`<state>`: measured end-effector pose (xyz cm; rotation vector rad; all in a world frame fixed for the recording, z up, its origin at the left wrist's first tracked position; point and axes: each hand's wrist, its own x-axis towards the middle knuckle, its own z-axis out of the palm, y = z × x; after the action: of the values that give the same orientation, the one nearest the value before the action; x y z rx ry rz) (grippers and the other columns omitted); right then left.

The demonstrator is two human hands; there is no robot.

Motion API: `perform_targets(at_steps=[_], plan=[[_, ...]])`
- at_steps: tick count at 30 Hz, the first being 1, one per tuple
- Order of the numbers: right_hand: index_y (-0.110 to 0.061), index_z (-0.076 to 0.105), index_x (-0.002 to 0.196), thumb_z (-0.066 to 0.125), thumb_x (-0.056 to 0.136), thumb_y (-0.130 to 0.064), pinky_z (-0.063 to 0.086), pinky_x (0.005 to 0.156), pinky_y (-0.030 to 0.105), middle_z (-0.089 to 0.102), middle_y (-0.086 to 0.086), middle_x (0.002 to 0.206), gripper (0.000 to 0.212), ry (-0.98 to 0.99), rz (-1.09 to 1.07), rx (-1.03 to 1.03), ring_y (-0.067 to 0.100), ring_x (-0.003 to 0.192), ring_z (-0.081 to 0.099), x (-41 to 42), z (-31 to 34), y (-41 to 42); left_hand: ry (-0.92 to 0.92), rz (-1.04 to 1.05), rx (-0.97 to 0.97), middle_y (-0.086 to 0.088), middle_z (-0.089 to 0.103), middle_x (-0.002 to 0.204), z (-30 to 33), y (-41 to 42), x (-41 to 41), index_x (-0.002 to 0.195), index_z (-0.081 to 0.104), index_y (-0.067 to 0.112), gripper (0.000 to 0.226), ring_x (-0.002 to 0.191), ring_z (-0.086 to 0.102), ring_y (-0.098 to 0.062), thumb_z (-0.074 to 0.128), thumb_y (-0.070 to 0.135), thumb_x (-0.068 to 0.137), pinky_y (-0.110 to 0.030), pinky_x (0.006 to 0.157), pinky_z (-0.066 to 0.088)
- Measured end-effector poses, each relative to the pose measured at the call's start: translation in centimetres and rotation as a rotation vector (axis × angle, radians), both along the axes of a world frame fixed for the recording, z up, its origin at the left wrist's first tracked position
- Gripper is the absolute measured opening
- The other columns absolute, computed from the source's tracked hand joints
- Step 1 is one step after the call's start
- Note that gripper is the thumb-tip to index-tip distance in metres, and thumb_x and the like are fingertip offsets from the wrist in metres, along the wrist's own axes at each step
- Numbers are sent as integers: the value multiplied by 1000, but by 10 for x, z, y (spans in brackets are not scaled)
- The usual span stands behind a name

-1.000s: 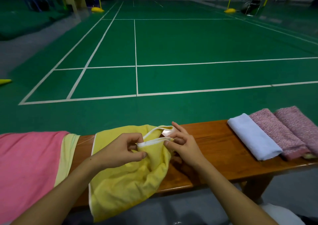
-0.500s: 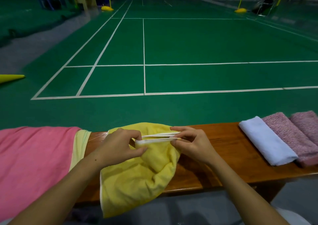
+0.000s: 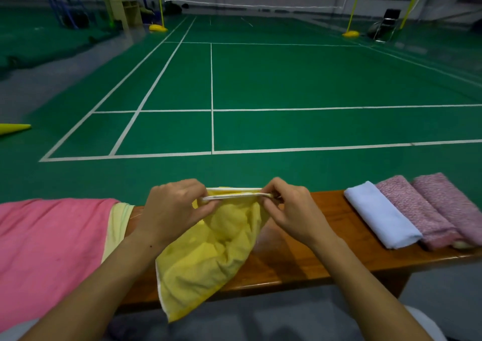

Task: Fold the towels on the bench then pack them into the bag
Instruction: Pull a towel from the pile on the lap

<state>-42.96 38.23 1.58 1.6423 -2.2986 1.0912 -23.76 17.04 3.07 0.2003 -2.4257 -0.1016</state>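
Observation:
A yellow towel (image 3: 208,257) with a white hem hangs over the front of the wooden bench (image 3: 300,259). My left hand (image 3: 174,207) pinches the left end of its top hem and my right hand (image 3: 289,207) pinches the right end. The hem is stretched taut between them, above the bench. A large pink towel (image 3: 49,249) lies spread on the bench to the left, with a pale yellow-green towel (image 3: 117,226) under its edge. Three folded towels sit at the right: one white (image 3: 380,215) and two mottled pink (image 3: 414,210) (image 3: 448,205). No bag is in view.
Beyond the bench lies a green badminton court (image 3: 260,79) with white lines and a net at the far end. A folding chair (image 3: 386,25) stands at the far right. Grey floor runs under the bench's front edge.
My hands have moved apart and lifted, pulling the towel's white hem straight and taut. The view has tilted up, showing more of the court.

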Motion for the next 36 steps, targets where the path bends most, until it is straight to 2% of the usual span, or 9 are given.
perform_targets(at_steps=[4,8,10,12,15,20,28,33,36], plan=[[-32,57,98,58,92,-45,53,74,42,62,-14,87,15,77,-84,-48,12,84,60,6,36,-1,107,-72,244,8,65,73,32,4,1,79,65,18,27,64,63,-14,73,42,86,-39,60,56],[-32,62,108,70,92,-34,56,87,37,69,-13,97,19,-17,-38,-182,6,97,67,10,83,1,168,-169,541,2,66,78,73,8,10,89,63,14,26,70,65,-11,87,9,83,-29,68,58],[-20,71,113,80,90,-20,57,80,24,76,-10,93,24,-154,20,-261,0,90,72,14,105,4,256,-233,655,-2,65,79,92,11,17,97,63,11,25,69,60,-10,84,4,85,-24,65,53],[-14,77,103,84,88,-18,52,71,19,76,-10,84,17,-193,28,-352,-2,77,70,20,123,6,369,-253,759,-11,64,80,110,15,23,107,64,9,30,69,59,-11,83,2,85,-24,63,51],[-18,75,91,83,90,-25,48,61,25,70,-9,74,10,-174,12,-445,3,65,60,32,138,9,403,-236,789,-7,73,86,123,21,29,108,70,13,30,77,67,-18,85,5,82,-30,72,56],[-16,65,94,76,96,-29,34,53,26,56,4,64,17,-163,33,-438,7,58,42,51,156,29,451,-313,867,2,79,92,141,36,45,99,74,16,21,85,72,-12,83,14,80,-24,80,58],[-16,67,97,78,93,-36,38,50,22,65,6,70,24,-220,48,-429,9,58,51,55,158,41,422,-342,810,-3,77,90,152,45,52,100,75,9,13,79,70,-13,79,11,88,-26,68,60],[-19,69,97,77,94,-38,40,54,18,62,-5,73,20,-282,-26,-292,4,61,52,19,107,5,265,-195,861,-9,76,88,101,12,24,100,75,8,13,71,70,-16,80,14,90,-33,56,60],[-20,68,101,71,98,-37,47,64,26,68,-4,87,17,-310,-88,-139,7,75,60,-8,55,-29,130,-36,887,-12,73,86,46,-23,-7,98,74,12,13,68,69,-20,82,19,90,-36,50,59]])
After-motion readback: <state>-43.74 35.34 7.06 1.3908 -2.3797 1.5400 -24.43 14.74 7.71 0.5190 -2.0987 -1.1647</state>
